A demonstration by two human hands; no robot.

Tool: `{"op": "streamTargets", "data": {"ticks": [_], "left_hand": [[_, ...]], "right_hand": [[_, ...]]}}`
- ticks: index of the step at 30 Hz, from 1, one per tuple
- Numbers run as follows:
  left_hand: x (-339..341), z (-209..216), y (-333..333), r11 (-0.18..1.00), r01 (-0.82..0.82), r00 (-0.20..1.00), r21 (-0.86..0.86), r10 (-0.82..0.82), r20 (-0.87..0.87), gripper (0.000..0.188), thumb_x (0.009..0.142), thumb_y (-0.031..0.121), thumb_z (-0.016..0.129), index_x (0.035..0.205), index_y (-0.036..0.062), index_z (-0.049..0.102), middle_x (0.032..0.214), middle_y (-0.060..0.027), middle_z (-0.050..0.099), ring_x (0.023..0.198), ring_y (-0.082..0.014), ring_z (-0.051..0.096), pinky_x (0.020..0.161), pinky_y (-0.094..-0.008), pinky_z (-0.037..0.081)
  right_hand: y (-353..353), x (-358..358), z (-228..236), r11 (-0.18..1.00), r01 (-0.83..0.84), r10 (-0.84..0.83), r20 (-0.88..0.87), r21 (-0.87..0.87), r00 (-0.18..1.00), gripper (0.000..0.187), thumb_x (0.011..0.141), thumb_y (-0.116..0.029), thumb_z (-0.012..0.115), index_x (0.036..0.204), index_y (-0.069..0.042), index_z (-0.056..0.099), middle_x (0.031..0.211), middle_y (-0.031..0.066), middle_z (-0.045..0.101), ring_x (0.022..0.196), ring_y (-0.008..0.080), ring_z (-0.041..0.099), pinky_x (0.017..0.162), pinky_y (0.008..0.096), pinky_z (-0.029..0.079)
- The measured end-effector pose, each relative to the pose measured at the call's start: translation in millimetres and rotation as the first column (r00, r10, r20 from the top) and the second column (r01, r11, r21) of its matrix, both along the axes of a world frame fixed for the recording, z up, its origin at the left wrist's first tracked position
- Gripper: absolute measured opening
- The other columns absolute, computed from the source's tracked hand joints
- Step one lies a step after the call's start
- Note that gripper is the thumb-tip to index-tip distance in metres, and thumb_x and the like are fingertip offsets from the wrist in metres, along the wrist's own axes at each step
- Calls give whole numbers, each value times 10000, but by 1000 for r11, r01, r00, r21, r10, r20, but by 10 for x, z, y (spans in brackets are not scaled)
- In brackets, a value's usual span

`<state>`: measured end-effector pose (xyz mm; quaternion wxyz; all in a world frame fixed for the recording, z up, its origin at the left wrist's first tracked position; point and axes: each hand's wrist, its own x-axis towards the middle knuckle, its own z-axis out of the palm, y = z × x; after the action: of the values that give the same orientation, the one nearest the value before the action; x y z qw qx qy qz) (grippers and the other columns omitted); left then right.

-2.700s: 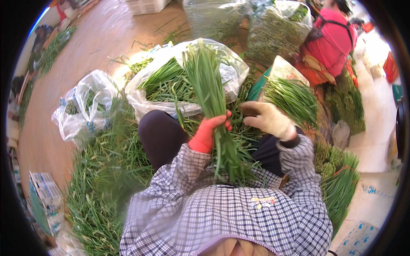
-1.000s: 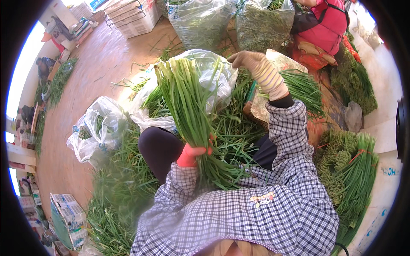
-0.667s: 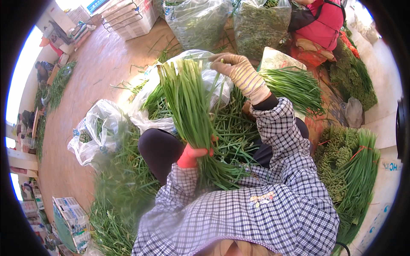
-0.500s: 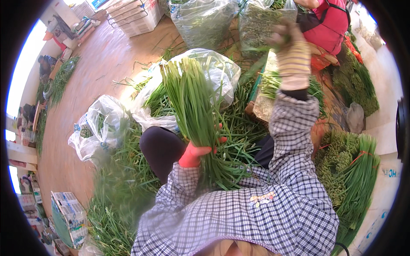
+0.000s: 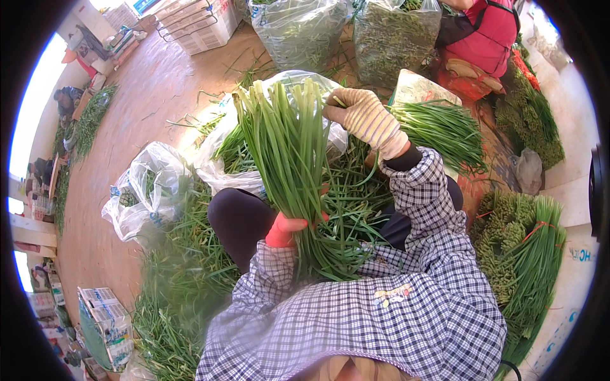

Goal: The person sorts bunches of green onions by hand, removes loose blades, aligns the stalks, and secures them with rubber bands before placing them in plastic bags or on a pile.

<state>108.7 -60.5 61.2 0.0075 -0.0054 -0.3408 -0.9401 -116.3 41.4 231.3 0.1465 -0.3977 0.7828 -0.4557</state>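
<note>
A thick bunch of garlic chives (image 5: 279, 152) stands upright over my lap, pale cut ends up and leaf tips hanging down. My left hand (image 5: 286, 230), in a coral-coloured glove, wraps round its lower part. At the upper right of the bunch is my right hand (image 5: 368, 120) in a cream striped glove. Its thumb and fingers are pinched together by the cut ends, with a bit of green stalk between them. More chives (image 5: 441, 130) lie sideways on a pale board (image 5: 422, 87) beyond my right forearm.
Loose chives (image 5: 184, 279) heap at my left and between my knees. White plastic bags (image 5: 149, 184) lie in front. Filled clear bags (image 5: 302, 38) and a white crate (image 5: 203, 28) stand farther off. Tied bundles (image 5: 518, 254) are stacked at right. A person in red (image 5: 480, 32) sits at upper right.
My right hand has come back from the far upper right, down and left to the cut ends of the bunch. My left hand keeps its hold almost unmoved.
</note>
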Motion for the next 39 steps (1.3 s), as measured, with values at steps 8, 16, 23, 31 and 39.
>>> {"op": "streamTargets", "data": {"ticks": [8, 16, 23, 31, 39], "left_hand": [[-71, 23, 49, 1000, 5, 1000, -21, -6, -9, 853, 592, 118, 759, 1376, 8, 441, 1373, -177, 497, 833, -232, 644, 689, -338, 543], [-91, 190, 94, 973, 51, 998, -225, -44, 37, 880, 583, 172, 774, 1379, 3, 439, 1340, -147, 534, 909, -226, 636, 781, -355, 516], [3, 178, 108, 996, -17, 1000, 83, 19, -13, 762, 634, 165, 739, 1331, 6, 478, 1260, -160, 578, 1135, -286, 569, 967, -405, 460], [55, 75, 51, 987, -51, 998, 153, 46, 38, 633, 654, 107, 702, 1252, -11, 531, 1157, -177, 625, 1104, -325, 597, 940, -416, 497], [5, 180, 117, 990, -128, 988, 62, 122, 99, 499, 616, 106, 654, 1097, -5, 579, 938, -128, 639, 832, -235, 616, 724, -342, 510]], "right_hand": [[52, -49, -3, 992, 11, -4, -57, 124, 998, 371, 833, -299, 651, 1066, -11, 653, 886, 163, 683, 794, 237, 650, 730, 339, 497], [-82, 52, 143, 992, 7, 20, 213, -126, 977, 212, 855, -188, 661, 989, -23, 658, 800, -49, 585, 706, 23, 475, 618, 195, 399], [92, 47, 89, 938, 118, 122, 628, -326, 769, 293, 875, -127, 581, 1137, -5, 624, 964, 79, 685, 820, 145, 640, 766, 262, 516], [92, -31, -63, 967, 64, 113, 639, -248, 761, 311, 874, -217, 602, 1137, -57, 649, 804, -11, 675, 531, 36, 510, 471, 177, 361], [95, 16, -57, 973, 53, 88, 571, -224, 816, 239, 797, -165, 694, 1019, -82, 666, 818, -27, 660, 640, 51, 559, 519, 195, 396]]}}
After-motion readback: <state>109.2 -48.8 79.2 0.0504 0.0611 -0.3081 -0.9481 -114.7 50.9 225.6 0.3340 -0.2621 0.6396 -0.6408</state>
